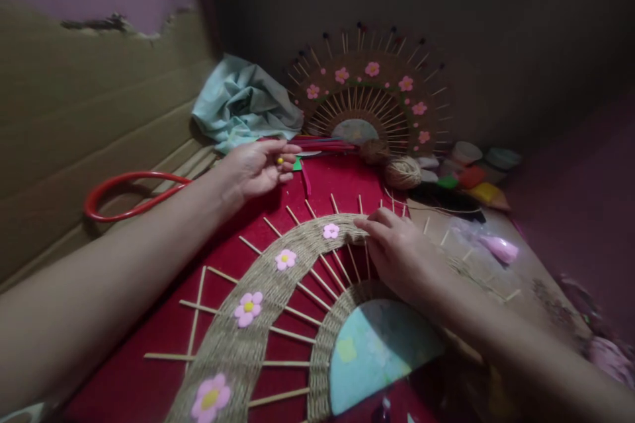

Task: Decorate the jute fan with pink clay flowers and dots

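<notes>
A half-round fan of sticks and woven twine [297, 284] lies in front of me, with a pale blue half-disc [380, 344] at its base. Pink flowers are spaced along its band; those nearer me have yellow centres, while the farthest visible flower [331, 231] shows no yellow. My left hand [265, 168], palm up beyond the fan, carries a small yellow ball [280, 160] on its loosely curled fingers. On the band's upper part, right of that flower, rests my right hand [397, 248]. Its fingers are bent and close together; whatever lies under the fingertips is hidden.
Behind stands a similar flowered fan [372, 82], beside a crumpled light-blue cloth [248, 102]. A twine ball [403, 173] and coloured clay packs [471, 176] sit at back right. A pink clay bag [500, 249] lies at right, and a red-handled tool [133, 175] at left.
</notes>
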Demonstrator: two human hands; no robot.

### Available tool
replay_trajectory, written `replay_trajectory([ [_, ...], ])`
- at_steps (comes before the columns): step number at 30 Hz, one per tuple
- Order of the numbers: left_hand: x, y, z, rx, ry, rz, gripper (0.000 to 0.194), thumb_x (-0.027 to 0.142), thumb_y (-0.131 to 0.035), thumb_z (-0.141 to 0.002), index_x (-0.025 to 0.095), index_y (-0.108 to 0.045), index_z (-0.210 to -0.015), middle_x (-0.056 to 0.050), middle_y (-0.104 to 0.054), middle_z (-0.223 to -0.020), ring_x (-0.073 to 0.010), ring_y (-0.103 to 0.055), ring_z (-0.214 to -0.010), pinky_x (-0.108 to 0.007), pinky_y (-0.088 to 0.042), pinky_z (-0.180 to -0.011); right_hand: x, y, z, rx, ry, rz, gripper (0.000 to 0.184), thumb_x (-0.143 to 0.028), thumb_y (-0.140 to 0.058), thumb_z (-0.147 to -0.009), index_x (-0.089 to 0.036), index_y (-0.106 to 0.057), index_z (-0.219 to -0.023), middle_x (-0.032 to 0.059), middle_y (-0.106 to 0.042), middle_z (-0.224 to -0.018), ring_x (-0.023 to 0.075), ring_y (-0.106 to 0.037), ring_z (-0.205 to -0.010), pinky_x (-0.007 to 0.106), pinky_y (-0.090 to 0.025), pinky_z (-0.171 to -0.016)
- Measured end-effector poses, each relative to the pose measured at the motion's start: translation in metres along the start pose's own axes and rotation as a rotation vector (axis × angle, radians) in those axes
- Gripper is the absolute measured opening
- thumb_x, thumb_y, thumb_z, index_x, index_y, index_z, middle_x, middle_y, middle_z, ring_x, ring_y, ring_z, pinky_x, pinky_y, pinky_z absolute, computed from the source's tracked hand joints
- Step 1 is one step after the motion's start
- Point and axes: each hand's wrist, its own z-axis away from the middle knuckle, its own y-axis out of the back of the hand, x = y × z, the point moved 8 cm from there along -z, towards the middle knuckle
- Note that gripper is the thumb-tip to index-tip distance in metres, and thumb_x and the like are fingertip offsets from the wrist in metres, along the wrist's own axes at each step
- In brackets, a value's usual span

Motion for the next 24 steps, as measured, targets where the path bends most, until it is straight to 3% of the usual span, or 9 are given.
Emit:
replay_trajectory([
  [2,-0.005,-0.022,0.014,-0.146,0.073,0.107,0.034,0.028,-0.038,-0.094,0.002,-0.06,-0.096,-0.012,-0.062,-0.071,-0.0156,-0.061,-0.062,-0.026,-0.053,-0.055,-0.005,0.015,-0.006,0.076,0.017,-0.087,0.029,-0.011,-0.045,-0.087,-0.01,-0.068,-0.104,0.0123,-0.063,-0.089,0.0196,-0.059,-0.075,0.034,-0.047,-0.067],
  [6,-0.024,-0.057,0.039,-0.311,0.217,0.169,0.055,0.046,-0.034,-0.094,-0.003,-0.051,-0.115,-0.023,-0.064,-0.094,-0.0272,-0.065,-0.09,-0.037,-0.053,-0.079,-0.021,0.041,-0.02,0.228,0.081,-0.143,0.023,-0.018,-0.049,-0.089,-0.012,-0.07,-0.098,0.0098,-0.063,-0.086,0.0174,-0.058,-0.074,0.032,-0.046,-0.066],
  [11,-0.042,-0.077,0.053,-0.475,0.286,0.213,0.056,0.048,-0.031,-0.095,0.0,-0.052,-0.115,-0.018,-0.065,-0.088,-0.0218,-0.064,-0.084,-0.032,-0.05,-0.08,-0.03,0.031,-0.038,0.273,0.102,-0.053,0.021,-0.022,-0.052,-0.089,-0.017,-0.071,-0.093,0.0072,-0.061,-0.081,0.0183,-0.056,-0.077,0.032,-0.042,-0.068],
  [16,-0.043,-0.092,0.064,-0.612,0.261,0.226,0.058,0.048,-0.023,-0.097,0.002,-0.056,-0.109,-0.014,-0.065,-0.082,-0.0178,-0.063,-0.075,-0.027,-0.049,-0.07,-0.034,0.018,-0.046,0.296,0.136,0.134,0.02,-0.021,-0.053,-0.088,-0.016,-0.072,-0.083,0.0093,-0.063,-0.08,0.0216,-0.054,-0.08,0.035,-0.037,-0.069],
  [18,-0.041,-0.091,0.064,-0.566,0.221,0.183,0.054,0.047,-0.025,-0.097,0.005,-0.055,-0.108,-0.012,-0.064,-0.078,-0.017,-0.062,-0.07,-0.027,-0.049,-0.068,-0.035,0.021,-0.045,0.334,0.164,0.13,0.021,-0.021,-0.053,-0.089,-0.016,-0.072,-0.081,0.0088,-0.063,-0.079,0.021,-0.054,-0.079,0.035,-0.036,-0.07],
  [21,-0.035,-0.074,0.052,-0.372,0.077,-0.016,0.038,0.041,-0.038,-0.095,0.008,-0.054,-0.106,-0.008,-0.063,-0.071,-0.0159,-0.062,-0.063,-0.027,-0.049,-0.061,-0.026,0.025,-0.043,0.357,0.131,0.031,0.017,-0.02,-0.057,-0.086,-0.017,-0.073,-0.08,0.0064,-0.063,-0.076,0.0183,-0.056,-0.075,0.032,-0.038,-0.069],
  [24,-0.023,-0.047,0.033,-0.138,-0.104,-0.275,0.021,0.029,-0.051,-0.091,0.009,-0.057,-0.094,-0.008,-0.063,-0.073,-0.0147,-0.062,-0.06,-0.024,-0.046,-0.053,-0.007,0.012,-0.044,0.216,0.013,-0.124,0.008,-0.015,-0.067,-0.078,-0.018,-0.074,-0.076,0.002,-0.06,-0.07,0.013,-0.054,-0.063,0.026,-0.039,-0.061],
])
